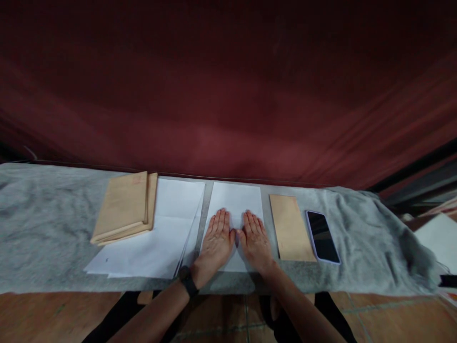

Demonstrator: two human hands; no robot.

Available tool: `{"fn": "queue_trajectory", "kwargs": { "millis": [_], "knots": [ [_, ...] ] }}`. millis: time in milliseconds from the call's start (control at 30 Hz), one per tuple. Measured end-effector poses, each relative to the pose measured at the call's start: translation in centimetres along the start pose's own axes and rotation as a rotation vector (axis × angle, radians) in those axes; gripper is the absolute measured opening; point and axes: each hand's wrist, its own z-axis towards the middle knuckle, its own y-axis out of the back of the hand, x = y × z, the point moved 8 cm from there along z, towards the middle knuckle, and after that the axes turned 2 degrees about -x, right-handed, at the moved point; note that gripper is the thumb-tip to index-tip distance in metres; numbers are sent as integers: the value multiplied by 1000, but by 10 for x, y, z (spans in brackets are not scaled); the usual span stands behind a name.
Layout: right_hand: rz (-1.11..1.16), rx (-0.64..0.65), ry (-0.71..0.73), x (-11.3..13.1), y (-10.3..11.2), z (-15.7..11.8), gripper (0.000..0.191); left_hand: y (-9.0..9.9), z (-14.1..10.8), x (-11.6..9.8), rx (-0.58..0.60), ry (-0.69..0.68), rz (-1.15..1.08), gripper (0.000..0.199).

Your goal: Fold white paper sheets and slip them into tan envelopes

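Observation:
A white sheet of paper [236, 194] lies in front of me on the grey cloth. My left hand [217, 238] rests flat on its left half, fingers stretched out and pointing away from me. On the right half my right hand [256, 240] lies flat too, its thumb close to the left thumb. Neither hand grips anything. Just right of the sheet is a brown paper envelope [292, 228]. To the left, several white sheets [157, 252] lie overlapping, partly hidden under a stack of brown envelopes [123, 202].
A phone [323, 237] in a pale purple case lies right of the single envelope. Grey cloth [46, 228] covers the long narrow surface. A dark red sheet of fabric [221, 105] rises behind it. Tiled floor [46, 319] shows along the near edge.

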Motion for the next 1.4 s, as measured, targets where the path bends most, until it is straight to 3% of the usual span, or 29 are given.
{"fn": "queue_trajectory", "kwargs": {
  "millis": [267, 500, 667, 1000, 1200, 1400],
  "knots": [
    [-89, -51, -126, -22, -4, 1, 65, 4, 6, 25, -12, 153, 8, 65],
    [-89, -104, -171, -26, -3, 2, 63, 14, 12, 29, -19, 177, 49, 62],
    [-22, -102, -245, -31, -1, 21, 60, 10, 29, 24, -54, 108, -42, 58],
    [198, -17, -111, -13, -9, 75, 55, -9, 75, -2, -14, -14, -114, 54],
    [122, 6, -173, 0, -16, 83, 52, -25, 79, 5, 86, 50, -24, 57],
    [35, 1, -225, -6, -22, 84, 50, -15, 80, 22, 8, 146, 34, 55]
  ]
}}
